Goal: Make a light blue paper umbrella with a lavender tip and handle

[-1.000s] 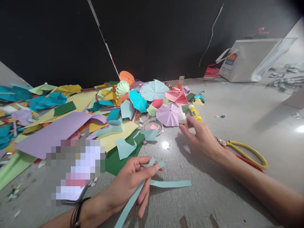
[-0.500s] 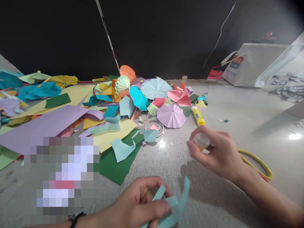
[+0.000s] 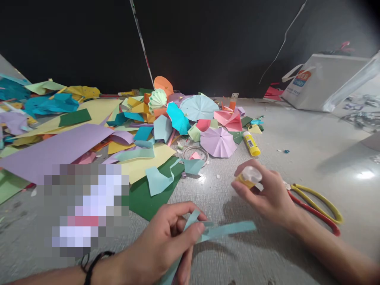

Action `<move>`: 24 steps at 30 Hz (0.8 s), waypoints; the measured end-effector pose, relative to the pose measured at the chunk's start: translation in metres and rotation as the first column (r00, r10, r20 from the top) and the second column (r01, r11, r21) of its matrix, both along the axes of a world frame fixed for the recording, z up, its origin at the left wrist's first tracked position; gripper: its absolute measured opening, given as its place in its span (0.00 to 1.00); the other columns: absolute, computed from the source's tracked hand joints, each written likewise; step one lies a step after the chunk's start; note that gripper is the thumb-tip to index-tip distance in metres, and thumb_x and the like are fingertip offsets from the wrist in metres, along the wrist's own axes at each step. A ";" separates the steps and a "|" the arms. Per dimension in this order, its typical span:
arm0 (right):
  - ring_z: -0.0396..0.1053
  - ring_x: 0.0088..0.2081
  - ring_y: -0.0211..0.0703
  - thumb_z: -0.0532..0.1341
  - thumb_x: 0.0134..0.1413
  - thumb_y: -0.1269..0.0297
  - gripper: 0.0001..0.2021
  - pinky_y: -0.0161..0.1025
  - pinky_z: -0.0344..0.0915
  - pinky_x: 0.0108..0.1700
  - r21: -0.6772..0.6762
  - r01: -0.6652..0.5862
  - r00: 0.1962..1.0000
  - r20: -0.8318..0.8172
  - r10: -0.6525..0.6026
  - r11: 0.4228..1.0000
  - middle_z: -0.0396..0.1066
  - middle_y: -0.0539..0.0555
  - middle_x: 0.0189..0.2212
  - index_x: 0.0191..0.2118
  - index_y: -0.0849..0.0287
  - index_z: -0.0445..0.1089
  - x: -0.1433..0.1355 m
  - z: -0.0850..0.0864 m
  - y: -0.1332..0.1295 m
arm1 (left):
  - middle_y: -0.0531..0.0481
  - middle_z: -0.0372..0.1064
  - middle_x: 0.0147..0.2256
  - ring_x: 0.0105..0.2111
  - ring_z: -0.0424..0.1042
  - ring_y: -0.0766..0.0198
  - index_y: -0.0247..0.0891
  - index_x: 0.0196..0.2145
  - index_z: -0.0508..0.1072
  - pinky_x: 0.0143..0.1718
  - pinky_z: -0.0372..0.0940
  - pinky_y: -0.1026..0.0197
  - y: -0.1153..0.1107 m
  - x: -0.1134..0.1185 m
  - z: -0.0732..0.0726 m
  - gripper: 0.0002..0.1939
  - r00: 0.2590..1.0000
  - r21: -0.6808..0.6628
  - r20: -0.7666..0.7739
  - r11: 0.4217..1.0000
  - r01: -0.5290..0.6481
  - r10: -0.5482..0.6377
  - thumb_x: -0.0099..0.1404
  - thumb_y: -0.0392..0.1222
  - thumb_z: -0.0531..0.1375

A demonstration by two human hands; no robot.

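Note:
My left hand (image 3: 175, 233) pinches light-blue paper strips (image 3: 231, 229) between thumb and fingers. One strip stretches out to the right, and another part hangs down below the palm. My right hand (image 3: 267, 194) is closed around a glue stick (image 3: 248, 176) with a yellow body; its whitish end tilts up toward me. The two hands are apart. Beside my right wrist lie scissors (image 3: 316, 206) with one yellow and one red handle, the blades mostly hidden by the hand. A second yellow glue stick (image 3: 251, 144) rests on the table just beyond my right hand.
A heap of coloured paper scraps spreads across the left and back, including a purple pleated umbrella shape (image 3: 218, 142) and a dark green sheet (image 3: 157, 198). A roll of tape (image 3: 185, 152) lies mid-table. A white bag (image 3: 317, 83) stands back right. A blurred patch hides the left front.
The long light-blue strip has swung from pointing upward to lying out to the right. My right hand has turned the glue stick slightly, showing more yellow. The view has shifted a little.

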State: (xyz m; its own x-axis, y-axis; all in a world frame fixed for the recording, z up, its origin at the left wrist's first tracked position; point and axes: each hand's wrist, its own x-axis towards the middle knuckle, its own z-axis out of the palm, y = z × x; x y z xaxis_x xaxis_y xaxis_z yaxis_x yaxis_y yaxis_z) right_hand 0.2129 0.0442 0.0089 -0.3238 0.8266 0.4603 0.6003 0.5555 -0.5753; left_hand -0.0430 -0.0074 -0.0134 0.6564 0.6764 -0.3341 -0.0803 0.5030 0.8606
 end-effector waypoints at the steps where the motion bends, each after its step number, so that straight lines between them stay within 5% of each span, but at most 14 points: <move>1: 0.59 0.19 0.34 0.63 0.66 0.56 0.09 0.32 0.60 0.22 0.022 -0.003 0.999 -0.040 0.004 1.000 0.66 0.44 0.23 0.39 0.54 0.65 0.001 0.001 -0.002 | 0.62 0.64 0.11 0.07 0.59 0.69 0.40 0.44 0.65 0.13 0.59 0.71 0.001 -0.001 0.002 0.19 0.999 -0.013 0.023 0.999 0.034 -0.034 0.70 0.59 0.61; 6: 0.60 0.18 0.34 0.62 0.66 0.59 0.06 0.32 0.60 0.20 0.025 -0.041 0.993 -0.108 0.044 0.999 0.66 0.44 0.22 0.39 0.53 0.65 -0.001 0.005 -0.007 | 0.64 0.58 0.10 0.07 0.54 0.72 0.40 0.39 0.67 0.14 0.49 0.72 -0.002 0.000 0.004 0.16 0.978 0.018 -0.078 0.981 0.195 -0.193 0.70 0.56 0.61; 10: 0.60 0.17 0.35 0.63 0.65 0.59 0.07 0.33 0.59 0.19 -0.029 -0.087 0.992 -0.091 0.084 0.996 0.66 0.44 0.21 0.38 0.53 0.63 -0.004 0.006 -0.008 | 0.62 0.60 0.12 0.09 0.55 0.72 0.39 0.35 0.68 0.15 0.47 0.71 -0.010 0.003 0.006 0.13 0.944 0.148 -0.296 0.969 0.199 -0.149 0.72 0.52 0.59; 15: 0.61 0.18 0.36 0.64 0.65 0.60 0.07 0.34 0.61 0.20 -0.051 -0.141 0.980 -0.148 0.132 0.989 0.66 0.44 0.22 0.41 0.51 0.64 -0.001 0.002 -0.012 | 0.56 0.67 0.16 0.14 0.62 0.69 0.38 0.37 0.72 0.18 0.52 0.70 -0.011 0.003 0.012 0.15 0.884 0.153 -0.443 0.958 0.241 -0.151 0.72 0.52 0.57; 18: 0.63 0.21 0.38 0.61 0.67 0.54 0.08 0.36 0.62 0.23 -0.051 -0.184 0.964 -0.204 0.170 0.981 0.67 0.45 0.24 0.42 0.51 0.65 -0.001 0.001 -0.016 | 0.57 0.66 0.15 0.14 0.63 0.69 0.39 0.36 0.71 0.18 0.54 0.70 -0.010 0.004 0.013 0.15 0.905 0.125 -0.394 0.966 0.225 -0.160 0.72 0.54 0.58; 24: 0.62 0.24 0.39 0.59 0.68 0.46 0.15 0.37 0.60 0.25 -0.169 -0.385 0.868 -0.399 0.294 0.907 0.67 0.48 0.26 0.40 0.53 0.66 -0.013 0.002 -0.028 | 0.61 0.63 0.12 0.08 0.56 0.72 0.40 0.38 0.67 0.13 0.41 0.73 -0.003 0.005 0.010 0.17 0.974 0.007 -0.186 0.991 0.135 -0.132 0.71 0.57 0.58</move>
State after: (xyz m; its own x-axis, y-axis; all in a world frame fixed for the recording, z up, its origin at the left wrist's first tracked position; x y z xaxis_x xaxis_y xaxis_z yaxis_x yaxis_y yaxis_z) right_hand 0.1996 0.0163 0.0111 -0.4556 0.7930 0.4044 0.1276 0.5078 -0.8520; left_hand -0.0377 -0.0104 -0.0032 0.6692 0.5944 -0.4459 0.1481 0.4814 0.8639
